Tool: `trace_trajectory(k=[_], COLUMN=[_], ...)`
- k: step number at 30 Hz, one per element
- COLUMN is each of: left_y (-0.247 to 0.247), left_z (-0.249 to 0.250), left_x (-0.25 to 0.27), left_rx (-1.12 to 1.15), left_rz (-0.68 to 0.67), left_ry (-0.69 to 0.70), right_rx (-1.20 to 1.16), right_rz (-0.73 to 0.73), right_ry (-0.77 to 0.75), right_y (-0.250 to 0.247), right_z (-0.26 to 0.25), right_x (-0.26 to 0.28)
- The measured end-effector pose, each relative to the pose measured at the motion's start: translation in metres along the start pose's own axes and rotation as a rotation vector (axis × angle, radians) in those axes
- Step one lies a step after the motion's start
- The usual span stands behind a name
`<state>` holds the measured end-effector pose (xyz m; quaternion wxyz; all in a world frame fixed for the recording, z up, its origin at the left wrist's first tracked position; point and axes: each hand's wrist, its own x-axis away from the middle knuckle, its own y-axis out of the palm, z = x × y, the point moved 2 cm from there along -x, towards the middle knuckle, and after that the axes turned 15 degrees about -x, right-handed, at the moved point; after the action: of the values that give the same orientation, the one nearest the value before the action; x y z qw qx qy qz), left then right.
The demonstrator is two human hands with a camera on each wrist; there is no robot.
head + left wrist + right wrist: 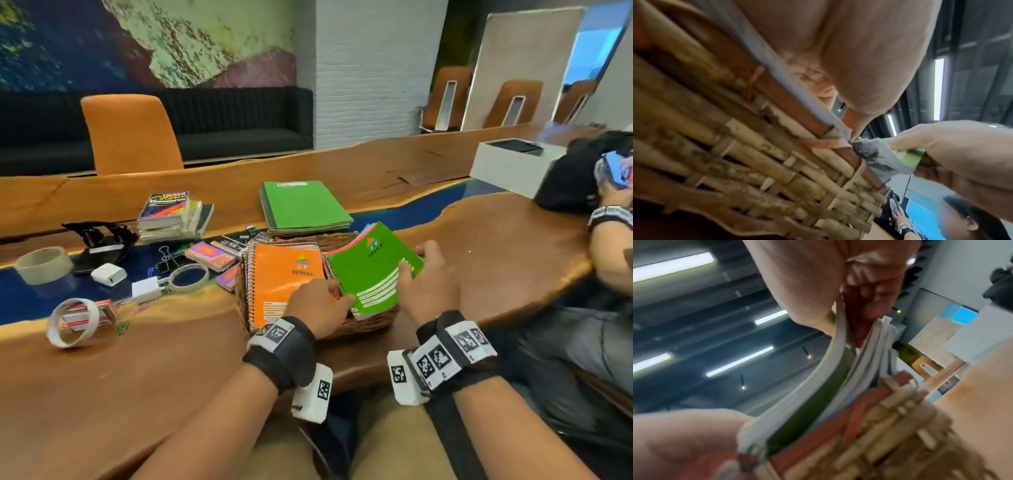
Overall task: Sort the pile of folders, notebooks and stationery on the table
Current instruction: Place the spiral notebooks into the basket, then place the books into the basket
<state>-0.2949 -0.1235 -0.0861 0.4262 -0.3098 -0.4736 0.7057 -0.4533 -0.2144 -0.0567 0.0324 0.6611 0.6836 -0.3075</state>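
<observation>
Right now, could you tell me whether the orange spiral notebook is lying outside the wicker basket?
No, the orange spiral notebook sits inside the wicker basket, left of the green spiral notebook.

The orange spiral-bound notebook (286, 284) lying in the woven basket reads "JF" over "SPIRAL" beneath a small coloured logo. The tilted green spiral-bound notebook (375, 270) beside it carries the same "JF SPIRAL" mark. Further back, the top paperback book (166, 209) of the stack says "Oxford" and, less clearly, "Thesaurus". Other print is too blurred.
</observation>
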Motion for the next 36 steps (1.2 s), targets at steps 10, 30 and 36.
trace_trajectory(k=[10, 30, 36], left_y=[0.001, -0.211, -0.21], left_z=[-0.009, -0.26, -0.325], left_x=[0.0, -0.102, -0.174], left_rx=[-0.024, 0.51, 0.397], left_rz=[-0.075, 0.435, 0.409], left_ry=[0.099, -0.544, -0.678], right_rx=[0.397, -0.43, -0.373], right_rz=[-0.155, -0.742, -0.854], right_ry=[-0.041, 0.184, 0.407], right_y=[0.002, 0.305, 0.404], right_z=[-0.009, -0.226, -0.213], right_x=[0.002, -0.062, -0.101])
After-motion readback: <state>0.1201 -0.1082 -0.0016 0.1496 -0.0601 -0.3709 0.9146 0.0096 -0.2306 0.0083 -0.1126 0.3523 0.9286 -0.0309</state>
